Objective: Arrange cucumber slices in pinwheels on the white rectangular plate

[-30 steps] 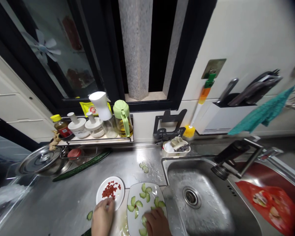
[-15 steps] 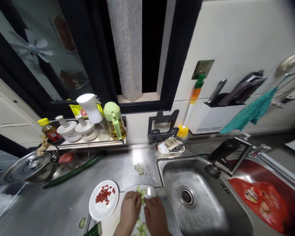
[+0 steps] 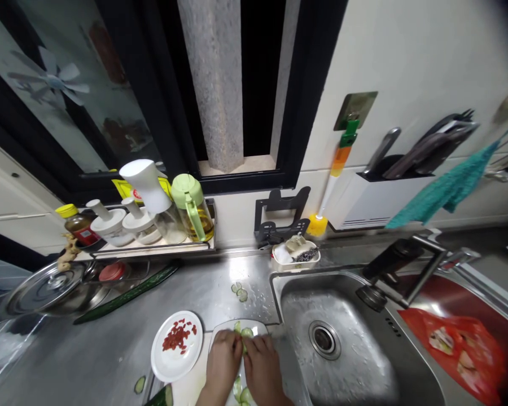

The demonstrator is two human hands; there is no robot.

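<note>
Side by side, my left hand (image 3: 223, 363) and my right hand (image 3: 263, 366) work over a white plate (image 3: 261, 326) at the bottom centre. The fingers of both are bent and meet at pale green cucumber slices (image 3: 246, 332) near the plate's far end; the fingertips are partly hidden. More cucumber slices (image 3: 245, 395) lie on the plate nearer to me, between my wrists. Left of my left hand is a round white plate (image 3: 159, 356) holding red goji berries (image 3: 176, 337). A cut cucumber (image 3: 162, 397) shows at the bottom edge.
A steel sink (image 3: 342, 372) lies to the right, under a black faucet (image 3: 392, 259). A red plastic bag (image 3: 469, 344) sits in the second basin. A whole cucumber (image 3: 122, 295) lies at left, below a rack with an oil jug (image 3: 190, 206). Loose slices (image 3: 239, 291) rest beyond the plate.
My right hand has shifted slightly left, so its fingers are now closer to my left hand's. The view has tilted a little; the plates and slices on the counter stay put.
</note>
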